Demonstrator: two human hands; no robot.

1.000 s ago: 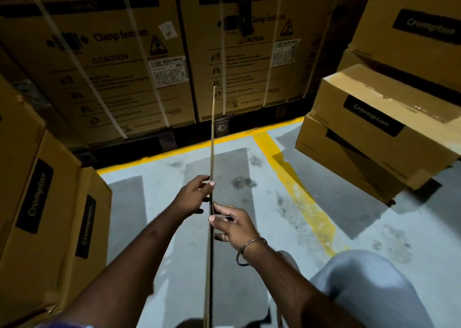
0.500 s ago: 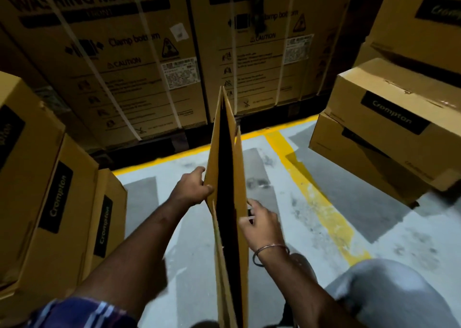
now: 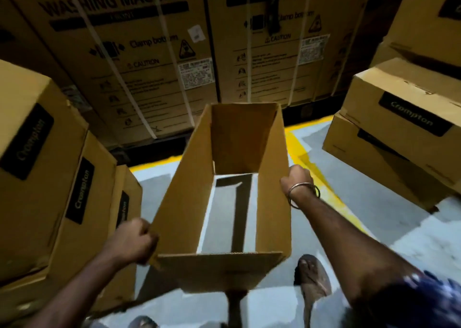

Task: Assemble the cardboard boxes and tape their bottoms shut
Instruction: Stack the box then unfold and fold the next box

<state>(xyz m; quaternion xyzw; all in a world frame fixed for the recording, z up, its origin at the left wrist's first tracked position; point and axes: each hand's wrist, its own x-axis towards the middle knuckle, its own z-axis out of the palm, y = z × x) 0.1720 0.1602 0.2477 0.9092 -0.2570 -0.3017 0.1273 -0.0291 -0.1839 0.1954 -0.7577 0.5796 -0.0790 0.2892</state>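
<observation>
- Washing-machine cartons (image 3: 129, 61) fill the back wall: tall, matte brown corrugated board, printed black, bound with pale plastic straps and carrying white paper labels.
- Floor (image 3: 361, 203): smooth grey paint with paler patches and a glossy yellow line (image 3: 306, 158), scuffed in places.
- Stacked boxes to the left (image 3: 37, 178) and right (image 3: 399, 118) are closed and squared, each with a black brand label. A strip of what looks like clear tape shines on the top of the upper right one. I judge these to be finished work, though their bottoms are hidden.
- The box (image 3: 224, 270) in hand is held above the floor, between the two stacks, in front of the person. It is opened into a rectangular tube of plain, stiff, creased cardboard. The floor shows straight through it, so the bottom is not folded or taped. As I judge it, squaring is done; folding the flaps and taping are left. No tape roll is in view.
- Left hand (image 3: 132, 240): grip closed in a fist on the box's near left corner.
- Right hand (image 3: 296, 178): grip curled over the top edge of the right wall; a thin metal bangle (image 3: 303, 194) circles the wrist.
- A worn brown shoe (image 3: 314, 280) stands on the floor under the right arm.
</observation>
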